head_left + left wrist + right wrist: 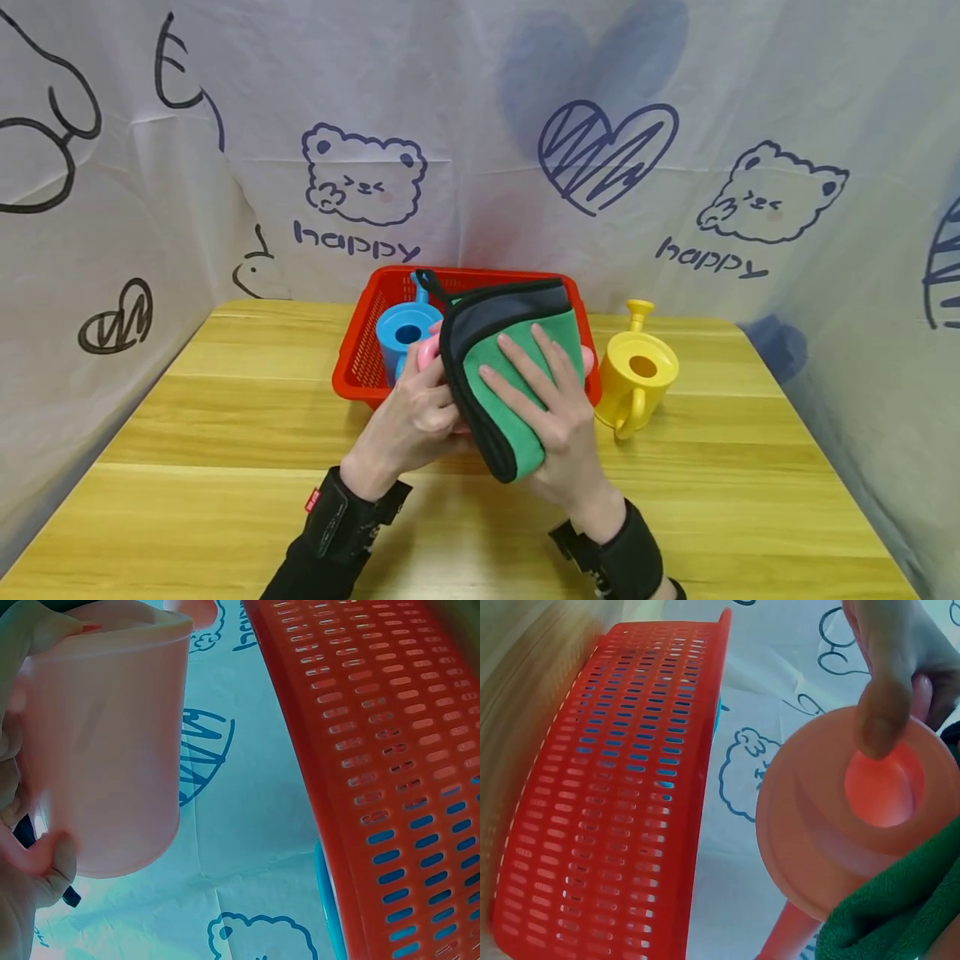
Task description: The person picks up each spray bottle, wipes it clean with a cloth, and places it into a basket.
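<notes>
A pink watering can (112, 742) is held up in front of the red basket, its handle gripped by the left hand (416, 417). In the right wrist view the left thumb lies on the can's top (817, 795), at the round opening. A green cloth with a grey band and black edging (502, 367) covers most of the can in the head view. The right hand (558, 421) presses this cloth against the can with its fingers spread over it; its thumb is hidden there.
The red basket (347, 377) stands at the table's back, with a blue watering can (407, 321) inside. A yellow watering can (637, 371) stands to the basket's right. Behind the wooden table (225, 417) hangs a white curtain (480, 108) with drawings.
</notes>
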Demonstrator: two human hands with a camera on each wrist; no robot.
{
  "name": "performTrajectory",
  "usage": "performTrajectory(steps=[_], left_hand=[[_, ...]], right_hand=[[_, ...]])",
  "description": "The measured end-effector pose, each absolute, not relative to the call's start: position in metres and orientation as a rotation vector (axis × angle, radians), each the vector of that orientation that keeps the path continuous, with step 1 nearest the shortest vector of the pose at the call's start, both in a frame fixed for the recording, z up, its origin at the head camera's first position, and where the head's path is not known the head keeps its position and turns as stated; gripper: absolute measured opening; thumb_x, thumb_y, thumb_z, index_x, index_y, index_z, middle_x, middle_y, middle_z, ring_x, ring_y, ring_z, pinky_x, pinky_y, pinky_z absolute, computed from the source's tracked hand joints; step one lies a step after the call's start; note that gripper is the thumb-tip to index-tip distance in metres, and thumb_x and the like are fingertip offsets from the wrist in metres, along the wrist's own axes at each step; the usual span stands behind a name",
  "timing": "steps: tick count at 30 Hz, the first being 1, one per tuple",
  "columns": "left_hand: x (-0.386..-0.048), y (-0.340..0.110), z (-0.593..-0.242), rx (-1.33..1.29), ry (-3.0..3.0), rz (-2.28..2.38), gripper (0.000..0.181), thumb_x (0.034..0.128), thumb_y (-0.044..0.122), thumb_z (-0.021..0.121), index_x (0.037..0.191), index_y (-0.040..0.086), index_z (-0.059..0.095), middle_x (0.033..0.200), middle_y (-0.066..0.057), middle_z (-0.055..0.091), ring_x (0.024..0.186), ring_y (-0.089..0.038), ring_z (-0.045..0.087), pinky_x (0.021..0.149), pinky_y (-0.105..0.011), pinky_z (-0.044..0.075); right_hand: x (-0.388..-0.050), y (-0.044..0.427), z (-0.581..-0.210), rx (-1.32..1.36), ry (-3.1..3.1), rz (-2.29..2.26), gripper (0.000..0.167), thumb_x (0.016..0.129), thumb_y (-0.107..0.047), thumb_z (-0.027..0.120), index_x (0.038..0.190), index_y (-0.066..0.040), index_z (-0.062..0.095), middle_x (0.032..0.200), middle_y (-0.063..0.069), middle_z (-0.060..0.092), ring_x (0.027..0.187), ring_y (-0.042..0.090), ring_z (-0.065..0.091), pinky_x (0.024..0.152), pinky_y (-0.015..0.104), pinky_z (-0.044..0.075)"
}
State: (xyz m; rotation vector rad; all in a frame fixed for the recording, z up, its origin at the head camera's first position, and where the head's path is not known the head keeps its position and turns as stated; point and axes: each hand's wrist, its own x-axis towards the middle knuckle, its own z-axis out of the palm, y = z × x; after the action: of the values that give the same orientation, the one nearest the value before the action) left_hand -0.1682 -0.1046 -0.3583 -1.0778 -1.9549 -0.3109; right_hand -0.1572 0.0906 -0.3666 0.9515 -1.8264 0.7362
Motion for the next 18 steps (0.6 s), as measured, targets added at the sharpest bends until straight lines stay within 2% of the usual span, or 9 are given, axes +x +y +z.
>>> performTrajectory(steps=[3,6,11,18], left_hand=[[-0.168,-0.104,-0.358,-1.101,-1.947,-0.332,0.041,0.0545,0.043,0.098,0.073,0.017,0.073,0.075,0.003,0.069,0.106,-0.024,0.060,0.092,-0.049,0.047],[-0.167,-0.104,-0.358,-1.127,-1.953,-0.355,0.044,0.0572,0.041,0.098,0.062,0.016,0.061,0.062,0.004,0.057,0.097,-0.021,0.058,0.090,-0.048,0.047],[-0.166,-0.102,-0.357,-1.157,-1.972,-0.381,0.045,0.0586,0.040,0.098,0.062,0.017,0.060,0.063,0.004,0.057,0.096,-0.020,0.057,0.090,-0.047,0.047],[-0.167,-0.100,-0.358,-1.169,-1.956,-0.390,0.045,0.0594,0.038,0.098,0.060,0.017,0.058,0.061,0.004,0.055,0.094,-0.019,0.056,0.089,-0.045,0.046]], right_hand=[[-0.160,0.095,-0.367,0.956,-1.835,0.882,0.048,0.102,-0.045,0.050,0.132,-0.011,0.066,0.146,0.015,0.057,0.144,0.040,0.044,0.122,0.043,0.034],[-0.163,0.100,-0.367,0.952,-1.849,1.020,0.047,0.104,-0.040,0.047,0.136,-0.008,0.063,0.149,0.017,0.053,0.145,0.037,0.044,0.123,0.036,0.033],[-0.164,0.107,-0.364,0.934,-1.942,1.102,0.050,0.105,-0.038,0.047,0.140,-0.005,0.058,0.153,0.019,0.048,0.145,0.034,0.043,0.122,0.031,0.031],[-0.162,0.111,-0.363,0.965,-2.007,1.012,0.051,0.105,-0.045,0.044,0.146,-0.016,0.054,0.158,0.013,0.043,0.148,0.038,0.038,0.124,0.039,0.029]])
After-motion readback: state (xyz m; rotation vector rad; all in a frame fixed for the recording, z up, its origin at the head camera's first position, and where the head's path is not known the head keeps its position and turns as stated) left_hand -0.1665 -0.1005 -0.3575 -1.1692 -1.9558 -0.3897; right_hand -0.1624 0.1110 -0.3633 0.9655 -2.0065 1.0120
